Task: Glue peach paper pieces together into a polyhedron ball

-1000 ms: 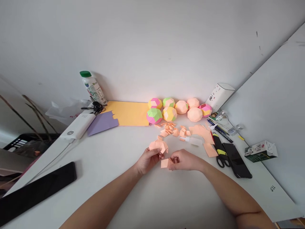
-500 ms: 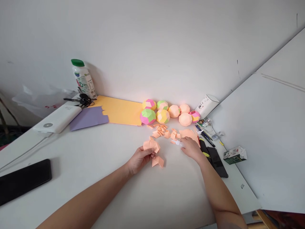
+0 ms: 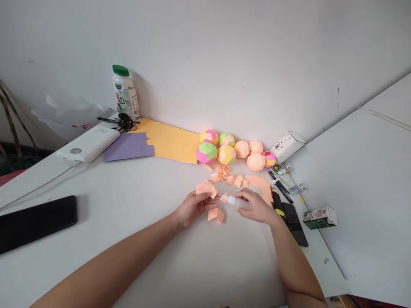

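My left hand (image 3: 192, 208) is closed on a partly assembled peach paper piece (image 3: 206, 188), held just above the white table. My right hand (image 3: 256, 207) grips a small white glue bottle (image 3: 233, 200), its tip pointing left toward that piece. A folded peach paper unit (image 3: 215, 214) lies on the table between my hands. Behind them are several loose folded peach units (image 3: 224, 175) and a stack of peach paper squares (image 3: 260, 184).
Several paper balls (image 3: 207, 152) stand by the wall beside orange paper (image 3: 170, 140) and purple paper (image 3: 130, 146). A bottle (image 3: 126, 93), keys (image 3: 120, 122), a power bank (image 3: 87, 144) and a black phone (image 3: 35, 223) are left. Scissors (image 3: 278, 205), a phone (image 3: 295, 217), pens and a small carton (image 3: 320, 217) are right.
My right hand put the folded unit down, reached right to the glue bottle and brought it back beside the piece in my left hand. The view shifted.
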